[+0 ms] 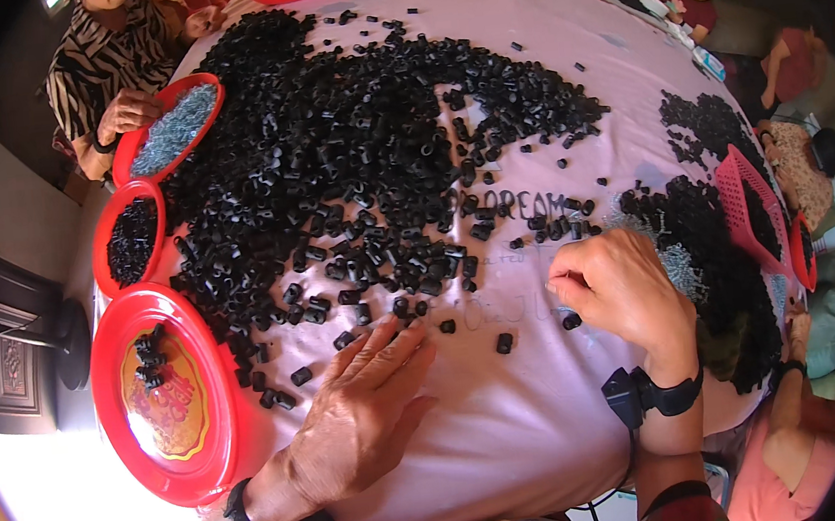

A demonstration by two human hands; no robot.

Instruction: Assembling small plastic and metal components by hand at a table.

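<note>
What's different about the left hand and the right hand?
The left hand has its fingers stretched toward loose black pieces; the right hand has its fingers curled in.
The left hand is nearer the big red plate; the right hand is nearer the silvery pieces.
Both have black wristbands.

The plate [202,357] is glossy plastic, black pieces [355,136] probably plastic, tablecloth [524,426] matt fabric.

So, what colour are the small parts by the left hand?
The small parts are black; head view.
</note>
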